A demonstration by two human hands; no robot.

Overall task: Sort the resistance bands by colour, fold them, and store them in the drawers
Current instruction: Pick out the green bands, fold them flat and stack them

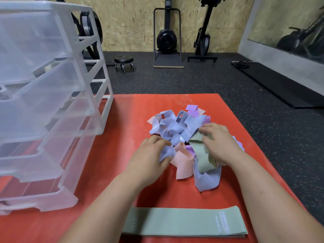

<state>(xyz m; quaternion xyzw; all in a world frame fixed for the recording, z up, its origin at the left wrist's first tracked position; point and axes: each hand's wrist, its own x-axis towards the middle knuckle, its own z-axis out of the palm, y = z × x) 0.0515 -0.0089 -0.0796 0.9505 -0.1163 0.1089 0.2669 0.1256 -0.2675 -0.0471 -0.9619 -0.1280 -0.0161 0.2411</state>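
A tangled pile of resistance bands (177, 127) in lavender-blue, pink, purple and green lies on the red mat (122, 172). My right hand (219, 144) grips a green band (201, 155) at the pile's near right side. My left hand (150, 155) pinches a lavender-blue band (165, 153) at the pile's near left. A pink band (182, 162) lies between my hands. Several green bands (184, 221) lie flat in a stack at the mat's near edge. The clear plastic drawer unit (43, 102) stands at the left with its drawers pulled out.
Beyond the mat is dark rubber gym floor (175, 79). A small black wheeled stool (123, 63) and upright exercise machines (167, 37) stand by the wooden back wall. A black mat (280, 85) lies at the right by a mirror.
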